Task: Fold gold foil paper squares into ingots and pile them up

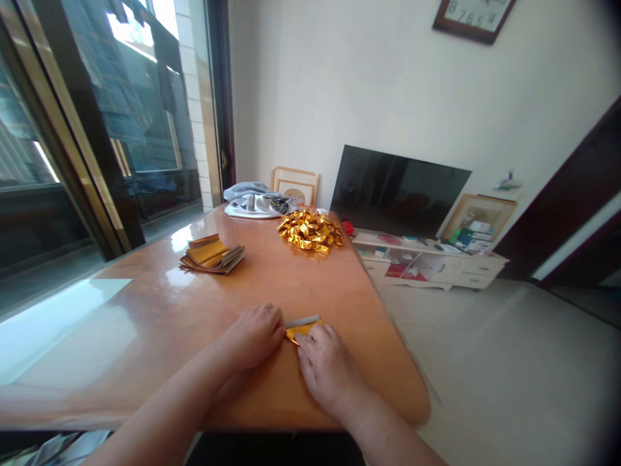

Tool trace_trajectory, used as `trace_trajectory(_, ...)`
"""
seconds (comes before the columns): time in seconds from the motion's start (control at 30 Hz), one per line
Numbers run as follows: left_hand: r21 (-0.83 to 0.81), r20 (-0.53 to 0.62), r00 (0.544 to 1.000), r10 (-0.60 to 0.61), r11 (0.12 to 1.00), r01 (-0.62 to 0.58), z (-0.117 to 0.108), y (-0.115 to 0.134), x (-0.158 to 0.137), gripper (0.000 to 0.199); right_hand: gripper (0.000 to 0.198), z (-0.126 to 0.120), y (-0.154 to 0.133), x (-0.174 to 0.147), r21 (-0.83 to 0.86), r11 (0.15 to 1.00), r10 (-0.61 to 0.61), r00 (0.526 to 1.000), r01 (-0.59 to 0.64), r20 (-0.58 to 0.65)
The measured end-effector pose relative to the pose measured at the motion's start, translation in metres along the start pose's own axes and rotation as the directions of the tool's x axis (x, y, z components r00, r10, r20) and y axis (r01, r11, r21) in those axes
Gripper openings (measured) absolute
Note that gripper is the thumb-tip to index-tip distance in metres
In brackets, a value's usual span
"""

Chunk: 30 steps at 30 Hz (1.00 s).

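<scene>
A sheet of gold foil paper (297,331) lies on the table near its front edge, its far edge folded over to show a grey strip. My left hand (259,333) grips the left end of the sheet, fingers curled and partly hidden. On the sheet's right side, my right hand (327,362) has its fingers bent and pressed onto the gold face. Beyond, to the left, sits a stack of gold foil paper sheets (212,254). A pile of folded gold paper pieces (310,231) rests toward the far right end of the table.
The glossy brown table (272,285) has a rounded right corner. Folded clothes (257,199) lie at its far end. A pale sheet (58,323) covers part of the left side. Past the right edge stand a white cabinet (460,268) and a television (398,191).
</scene>
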<state>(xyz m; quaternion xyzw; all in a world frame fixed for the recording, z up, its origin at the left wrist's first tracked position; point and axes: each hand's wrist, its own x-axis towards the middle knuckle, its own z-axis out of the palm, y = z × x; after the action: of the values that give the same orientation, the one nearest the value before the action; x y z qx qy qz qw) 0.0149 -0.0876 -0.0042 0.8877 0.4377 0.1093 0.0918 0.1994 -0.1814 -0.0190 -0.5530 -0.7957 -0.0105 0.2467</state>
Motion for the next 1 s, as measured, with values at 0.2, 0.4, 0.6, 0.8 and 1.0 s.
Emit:
trace_trajectory(0.2, -0.017, -0.008, 1.0, 0.006, 1.0, -0.006, 0.001, -0.001, -0.003, 0.023, 0.025, -0.001, 0.0, 0.0, -0.024, 1.0, -0.002, 1.0, 0.002, 0.002)
trace_trajectory(0.4, -0.024, -0.011, 1.0, 0.007, 1.0, -0.007, 0.0, 0.0, -0.003, 0.023, 0.024, 0.002, 0.001, 0.0, -0.036, 0.999, -0.003, 1.0, 0.002, -0.017)
trace_trajectory(0.6, -0.04, -0.005, 1.0, -0.004, 0.999, 0.004, 0.0, 0.0, -0.003, 0.023, 0.025, 0.001, 0.0, 0.0, -0.024, 1.0, 0.006, 1.0, -0.006, -0.012)
trace_trajectory(0.8, -0.089, 0.011, 1.0, -0.011, 0.996, 0.012, -0.003, -0.001, -0.005, 0.025, 0.025, 0.0, 0.001, 0.0, -0.026, 1.0, 0.014, 1.0, -0.014, 0.003)
trace_trajectory(1.0, -0.167, 0.052, 0.998, -0.043, 0.985, 0.051, -0.01, -0.003, -0.006, 0.022, 0.027, 0.0, 0.001, 0.0, -0.006, 1.0, 0.025, 1.0, -0.025, 0.003)
